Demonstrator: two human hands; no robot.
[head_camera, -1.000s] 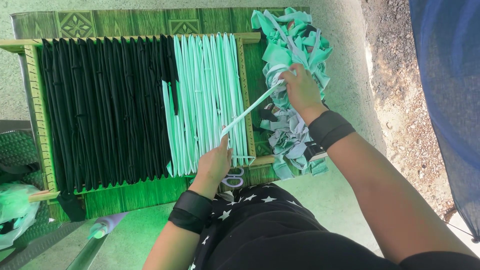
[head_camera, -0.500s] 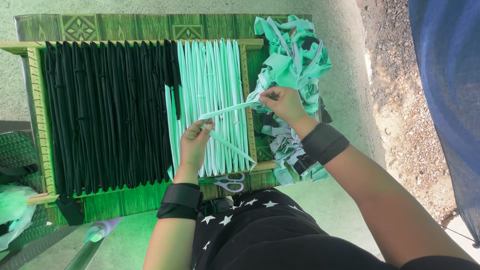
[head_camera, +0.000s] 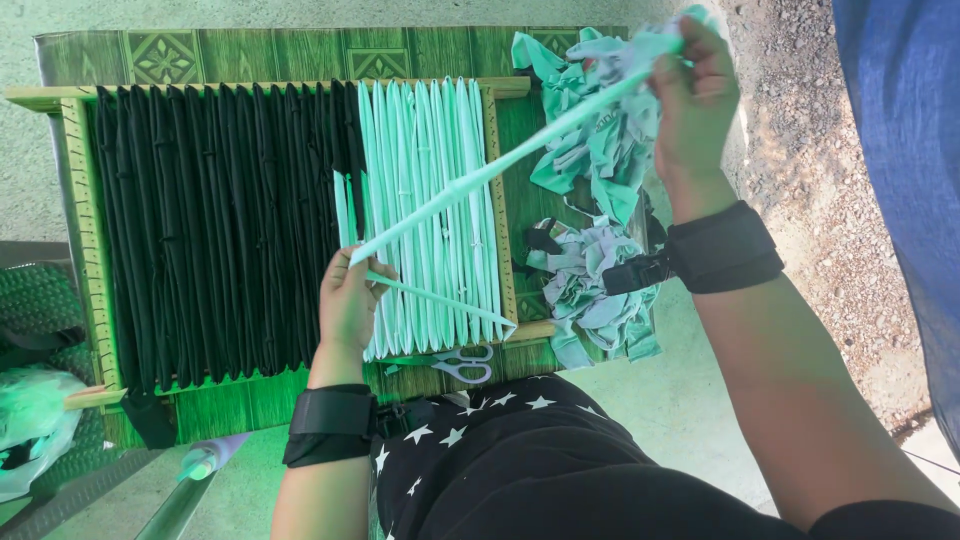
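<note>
A person sits over a wooden weaving frame (head_camera: 80, 240) that lies flat on a green patterned board (head_camera: 250, 55). The frame's left part is strung with black fabric strips (head_camera: 220, 230), its right part with mint-green strips (head_camera: 430, 200). One long mint-green strip (head_camera: 500, 170) is stretched taut on a slant above the green section, from low left up to far right. The left hand (head_camera: 350, 300), with a black wrist strap, pinches the strip's near end at the boundary between the black and green strips, fingers closed on it; a second length of the same strip runs from this hand off to the right, towards the frame's near edge. The right hand (head_camera: 690, 100), also strapped at the wrist, is raised at the far right and grips the strip's other end between closed fingers. Beneath that hand, right of the frame, lies a loose pile of mint and grey fabric scraps (head_camera: 590, 230). A pair of scissors (head_camera: 460, 365) rests on the board just near the frame's near edge, close to the person's dark star-printed clothing (head_camera: 500, 450).
</note>
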